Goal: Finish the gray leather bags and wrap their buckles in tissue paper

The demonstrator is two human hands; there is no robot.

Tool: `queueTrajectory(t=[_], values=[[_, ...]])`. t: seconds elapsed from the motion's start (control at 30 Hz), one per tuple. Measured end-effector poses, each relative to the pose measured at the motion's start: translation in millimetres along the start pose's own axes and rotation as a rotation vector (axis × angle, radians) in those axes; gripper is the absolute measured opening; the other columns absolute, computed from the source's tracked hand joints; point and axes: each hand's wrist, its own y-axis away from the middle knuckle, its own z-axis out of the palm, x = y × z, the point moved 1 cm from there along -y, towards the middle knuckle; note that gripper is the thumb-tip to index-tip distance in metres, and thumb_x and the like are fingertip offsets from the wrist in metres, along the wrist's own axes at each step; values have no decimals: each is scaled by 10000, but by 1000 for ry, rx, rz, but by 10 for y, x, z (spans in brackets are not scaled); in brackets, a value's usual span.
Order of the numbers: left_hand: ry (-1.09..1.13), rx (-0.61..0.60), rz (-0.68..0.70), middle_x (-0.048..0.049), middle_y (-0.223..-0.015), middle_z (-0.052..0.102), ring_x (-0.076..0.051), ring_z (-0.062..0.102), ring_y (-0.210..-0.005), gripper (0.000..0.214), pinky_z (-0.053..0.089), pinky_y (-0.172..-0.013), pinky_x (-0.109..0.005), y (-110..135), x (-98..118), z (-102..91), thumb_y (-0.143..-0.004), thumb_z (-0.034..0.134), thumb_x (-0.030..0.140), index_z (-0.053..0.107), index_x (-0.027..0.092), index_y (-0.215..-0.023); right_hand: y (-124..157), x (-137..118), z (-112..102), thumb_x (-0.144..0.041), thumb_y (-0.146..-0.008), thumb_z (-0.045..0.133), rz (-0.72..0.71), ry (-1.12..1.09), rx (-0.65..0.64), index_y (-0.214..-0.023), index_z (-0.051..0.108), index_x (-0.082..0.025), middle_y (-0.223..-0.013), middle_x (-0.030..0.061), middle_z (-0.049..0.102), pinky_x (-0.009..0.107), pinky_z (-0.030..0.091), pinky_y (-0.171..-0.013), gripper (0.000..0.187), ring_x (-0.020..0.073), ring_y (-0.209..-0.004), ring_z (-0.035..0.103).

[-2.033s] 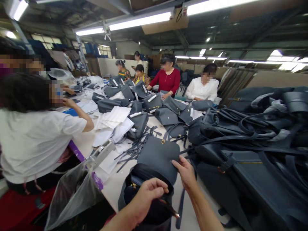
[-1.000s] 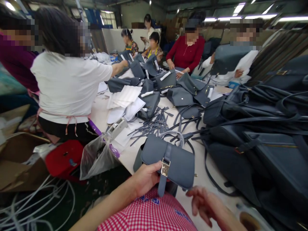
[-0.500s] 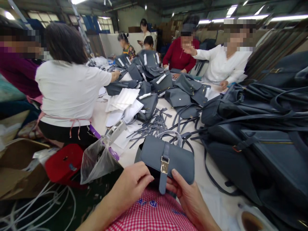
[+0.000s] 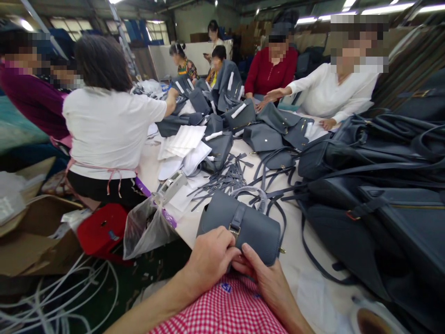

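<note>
A small grey-blue leather handbag (image 4: 257, 227) with a front strap and a gold clasp (image 4: 233, 230) rests at the near edge of the white table (image 4: 306, 273), over my lap. My left hand (image 4: 208, 257) is curled round the bag's lower front, fingertips at the clasp. My right hand (image 4: 264, 276) pinches the strap end just below the clasp, thumb on the flap. A red-and-white checked cloth (image 4: 222, 311) covers my lap beneath both hands.
A large heap of dark bags and straps (image 4: 375, 185) fills the right side. Loose grey straps (image 4: 225, 178), white paper sheets (image 4: 184, 148) and more bags lie mid-table. A person in white (image 4: 107, 130) sits left; others sit at the far end. A plastic bag (image 4: 146, 227) hangs off the edge.
The bag went from open and upright to lying with its flap closed. My right hand came in beneath it, and both hands have now closed together at the clasp.
</note>
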Motion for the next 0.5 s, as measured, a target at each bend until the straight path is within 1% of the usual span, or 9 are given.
queueTrajectory(t=[0.07,0.17,0.27,0.33,0.43,0.5], values=[[-76,-16,30,-19,-767,566,-176,529,-731,134,361,-646,-281,-2,-3,27,-904,512,183,547,194,-774,4,-10,18,-477,-652,804,10,16,-22,-956,684,-138,-885,88,772,346,622,-698,470,261,-786,742],[-179,-55,68,-36,-789,579,-193,537,-748,127,365,-643,-288,-23,-33,94,-918,501,200,555,192,-803,12,-24,26,-486,-659,799,32,4,-56,-919,690,-121,-886,105,772,349,624,-716,461,267,-787,745],[-224,-59,78,-36,-792,580,-190,544,-741,137,375,-650,-287,-86,-101,105,-929,488,210,551,190,-809,18,-18,19,-465,-633,821,22,-32,-18,-935,685,-122,-872,98,772,347,625,-719,477,266,-786,745],[-240,-15,28,-26,-779,573,-181,543,-720,153,376,-647,-283,-138,-159,39,-937,471,212,542,189,-803,19,-8,25,-452,-612,837,33,-57,12,-975,669,-125,-868,95,772,359,627,-715,517,267,-772,745],[-224,104,-76,-5,-733,555,-168,532,-676,190,372,-632,-279,-172,-208,-140,-955,438,228,526,189,-792,12,-3,59,-460,-593,846,104,-145,-18,-1014,641,-114,-856,113,771,397,628,-717,582,276,-751,745],[-167,134,-54,6,-707,545,-156,525,-657,230,372,-623,-272,-144,-183,-237,-964,428,248,515,190,-758,2,-6,72,-458,-585,849,124,-185,-43,-1014,639,-114,-869,119,769,399,625,-718,589,276,-756,745]])
